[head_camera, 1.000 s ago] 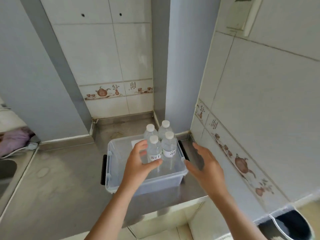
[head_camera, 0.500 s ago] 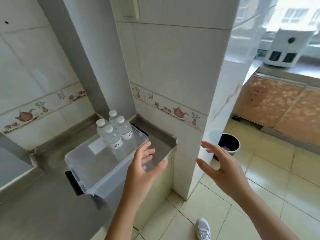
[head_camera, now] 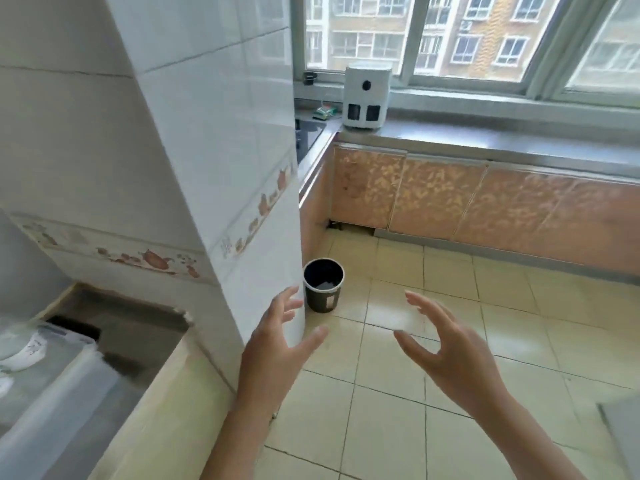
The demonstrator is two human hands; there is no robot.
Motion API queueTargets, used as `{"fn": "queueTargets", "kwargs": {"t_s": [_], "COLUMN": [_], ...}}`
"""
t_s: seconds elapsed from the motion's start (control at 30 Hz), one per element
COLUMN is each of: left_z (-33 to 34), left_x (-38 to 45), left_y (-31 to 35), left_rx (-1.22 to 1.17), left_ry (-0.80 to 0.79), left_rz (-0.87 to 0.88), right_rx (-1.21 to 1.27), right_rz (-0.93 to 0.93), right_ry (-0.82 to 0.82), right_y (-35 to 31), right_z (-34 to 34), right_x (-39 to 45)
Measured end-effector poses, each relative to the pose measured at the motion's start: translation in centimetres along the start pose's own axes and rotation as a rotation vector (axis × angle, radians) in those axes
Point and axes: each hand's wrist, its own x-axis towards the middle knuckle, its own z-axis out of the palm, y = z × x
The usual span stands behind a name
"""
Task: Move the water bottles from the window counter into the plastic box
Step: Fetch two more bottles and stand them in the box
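The clear plastic box (head_camera: 65,379) shows only partly at the lower left edge, on the steel counter, with a blurred white-labelled water bottle (head_camera: 14,348) inside it. My left hand (head_camera: 277,344) and my right hand (head_camera: 446,348) hang in mid-air over the tiled floor, fingers spread and holding nothing. The window counter (head_camera: 485,136) runs along the far side under the window; no water bottles show on the stretch in view.
A white tiled pillar (head_camera: 221,168) stands between the box and the window counter. A black bin (head_camera: 323,285) sits on the floor at its foot. A white appliance (head_camera: 366,97) stands on the window counter, orange cabinet doors (head_camera: 440,199) below it. A black hob (head_camera: 308,133) lies at the counter's left end.
The view has swung right, from the box with its bottles to the window counter. Both hands have left the box and stay bare and spread.
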Motion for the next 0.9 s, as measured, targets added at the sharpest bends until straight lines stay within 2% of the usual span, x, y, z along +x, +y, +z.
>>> {"fn": "queueTargets", "kwargs": {"t_s": [0.17,0.33,0.6,0.9], "left_z": [13.8,25.9,39.2,52.4], "left_x": [4.6,8.0,14.3,29.2], "left_y": [7.3,13.4,19.8,25.2], "left_rx": [0.389,0.613,0.697,0.648], "left_ry": [-0.046,-0.068,-0.273,-0.405], "left_rz": [0.257,0.523,0.735,0.886], "right_rx": [-0.269,-0.366,-0.376,-0.353], "right_rz": [0.119,0.304,0.615,0.815], "right_ry": [0.125,0.165,0.187,0.209], "right_y": [12.0,21.4,32.0,43.4], "right_z": [-6.5,-11.9,-15.0,-17.7], "right_x": [-0.1,-0.8,2.2,13.6]}}
